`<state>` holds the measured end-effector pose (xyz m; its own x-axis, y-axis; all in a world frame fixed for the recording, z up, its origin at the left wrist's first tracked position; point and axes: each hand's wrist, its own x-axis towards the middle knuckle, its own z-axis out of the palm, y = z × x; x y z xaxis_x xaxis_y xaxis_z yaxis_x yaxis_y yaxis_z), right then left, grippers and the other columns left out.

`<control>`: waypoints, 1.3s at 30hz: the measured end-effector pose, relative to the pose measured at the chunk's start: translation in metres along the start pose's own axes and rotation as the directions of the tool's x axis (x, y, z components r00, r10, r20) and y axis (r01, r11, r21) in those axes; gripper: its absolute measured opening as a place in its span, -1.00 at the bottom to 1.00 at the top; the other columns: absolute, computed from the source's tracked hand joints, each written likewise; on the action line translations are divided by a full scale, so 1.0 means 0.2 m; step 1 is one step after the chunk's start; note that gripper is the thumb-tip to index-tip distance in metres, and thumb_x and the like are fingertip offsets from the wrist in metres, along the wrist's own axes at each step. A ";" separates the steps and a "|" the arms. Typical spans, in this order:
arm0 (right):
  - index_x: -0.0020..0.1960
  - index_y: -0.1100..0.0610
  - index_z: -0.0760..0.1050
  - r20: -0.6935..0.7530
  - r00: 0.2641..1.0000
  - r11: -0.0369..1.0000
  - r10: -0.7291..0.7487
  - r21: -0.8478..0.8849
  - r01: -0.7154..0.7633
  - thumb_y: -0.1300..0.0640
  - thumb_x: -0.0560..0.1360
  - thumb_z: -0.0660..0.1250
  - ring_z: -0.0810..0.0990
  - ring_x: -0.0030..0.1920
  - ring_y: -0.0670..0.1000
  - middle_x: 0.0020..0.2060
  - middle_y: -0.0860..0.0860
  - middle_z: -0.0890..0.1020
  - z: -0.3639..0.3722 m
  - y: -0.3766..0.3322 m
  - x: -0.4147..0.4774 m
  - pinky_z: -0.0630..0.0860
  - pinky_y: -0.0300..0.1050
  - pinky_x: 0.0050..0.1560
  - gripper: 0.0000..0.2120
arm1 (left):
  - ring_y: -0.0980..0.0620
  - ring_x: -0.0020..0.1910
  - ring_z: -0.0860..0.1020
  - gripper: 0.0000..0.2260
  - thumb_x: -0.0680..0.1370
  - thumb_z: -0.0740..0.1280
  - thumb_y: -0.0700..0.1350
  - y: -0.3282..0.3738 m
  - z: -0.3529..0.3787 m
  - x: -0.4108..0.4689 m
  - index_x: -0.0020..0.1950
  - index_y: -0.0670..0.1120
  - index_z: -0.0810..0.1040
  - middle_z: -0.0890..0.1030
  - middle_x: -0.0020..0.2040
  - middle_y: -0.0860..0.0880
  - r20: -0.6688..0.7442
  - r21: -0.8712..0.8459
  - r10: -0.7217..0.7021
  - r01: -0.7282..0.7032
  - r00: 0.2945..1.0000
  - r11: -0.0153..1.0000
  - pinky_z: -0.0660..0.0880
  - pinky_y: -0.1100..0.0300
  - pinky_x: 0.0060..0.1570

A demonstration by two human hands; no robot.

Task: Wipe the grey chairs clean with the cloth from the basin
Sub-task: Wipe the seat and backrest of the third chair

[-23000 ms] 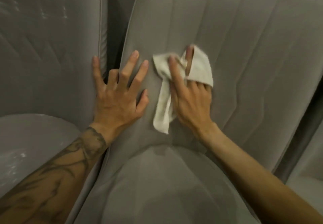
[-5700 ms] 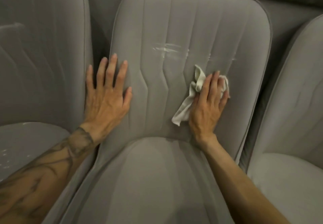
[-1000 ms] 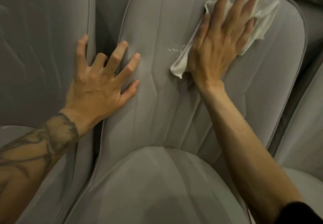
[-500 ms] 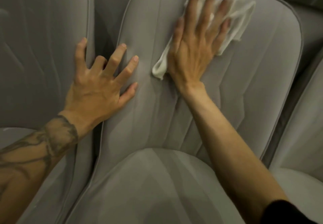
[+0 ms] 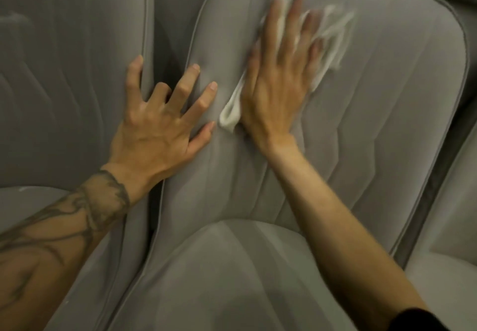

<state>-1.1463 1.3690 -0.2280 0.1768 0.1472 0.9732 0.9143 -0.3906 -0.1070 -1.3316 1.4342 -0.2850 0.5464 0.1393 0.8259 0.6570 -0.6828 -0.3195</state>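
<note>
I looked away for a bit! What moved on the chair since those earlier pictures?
The right hand pushed the cloth from low on the middle chair's backrest up near its top, then leftward across it. The left hand stayed braced on that backrest's left edge.

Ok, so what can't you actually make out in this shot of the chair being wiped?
Head view only.
Cloth: motion-blurred and mostly covered by the right hand; folds unreadable.
Middle chair: surface under that hand hidden; top cut by the frame edge.
Left hand: one fingertip hidden in the gap between chairs.
Left chair and right chair: cut off by the side edges.
Basin: out of frame.
</note>
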 end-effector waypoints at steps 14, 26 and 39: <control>0.69 0.00 0.02 0.089 0.994 0.994 -0.058 -0.086 0.066 -0.05 0.75 -0.01 0.02 0.69 0.11 0.68 0.07 0.08 -0.07 0.28 -0.21 -0.06 0.14 0.67 -0.46 | -0.29 -0.04 0.55 -0.54 0.73 0.12 0.03 0.00 0.01 -0.01 0.62 -0.07 0.31 0.37 0.57 -0.23 -0.015 -0.040 -0.006 0.005 1.000 0.999 0.09 -0.47 0.53; 0.68 -0.05 0.02 0.013 0.995 0.983 0.104 -0.151 -0.100 -0.03 0.74 0.01 0.04 0.68 0.15 0.65 0.13 0.14 -0.06 0.29 -0.21 -0.07 0.17 0.65 -0.47 | -0.30 -0.01 0.56 -0.53 0.73 0.10 0.03 -0.02 0.00 -0.01 0.63 -0.07 0.30 0.37 0.57 -0.23 0.003 -0.034 -0.013 0.013 1.000 0.999 0.10 -0.47 0.52; 0.63 0.07 0.24 -0.021 0.998 0.998 0.056 0.028 -0.055 0.01 0.73 0.06 0.19 0.65 0.18 0.61 0.14 0.29 0.02 -0.04 0.04 -0.01 0.17 0.64 -0.52 | -0.29 -0.03 0.56 -0.55 0.73 0.14 0.01 -0.02 0.00 0.00 0.60 -0.09 0.35 0.41 0.55 -0.24 -0.026 -0.037 0.003 -0.004 1.000 0.999 0.12 -0.48 0.51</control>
<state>-1.1501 1.3764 -0.2206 0.2196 0.1062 0.9698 0.9131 -0.3725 -0.1660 -1.3340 1.4371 -0.2844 0.5350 0.1182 0.8366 0.6351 -0.7093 -0.3059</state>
